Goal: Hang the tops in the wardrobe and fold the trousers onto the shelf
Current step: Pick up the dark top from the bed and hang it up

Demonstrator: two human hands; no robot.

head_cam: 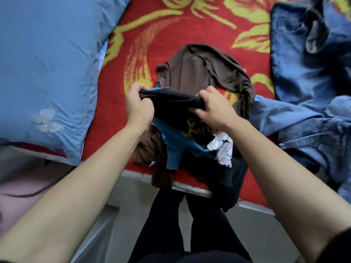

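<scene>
While the black top (171, 104) is part-covering the brown garment (199, 69), left hand (139, 106) and right hand (215, 111) are clenching its bunched edge; red blanket (205, 33) is showing beyond.

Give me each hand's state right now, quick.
Left hand: closed, gripping the bunched black fabric top with yellow print.
Right hand: closed, gripping the same black top.

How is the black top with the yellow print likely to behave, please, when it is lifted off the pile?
Probably floppy: the black top sags and creases between the left hand and right hand gripping it. It seems light, since thin cloth bunches small in each grip. The teal garment bunched against it may drag along.
</scene>
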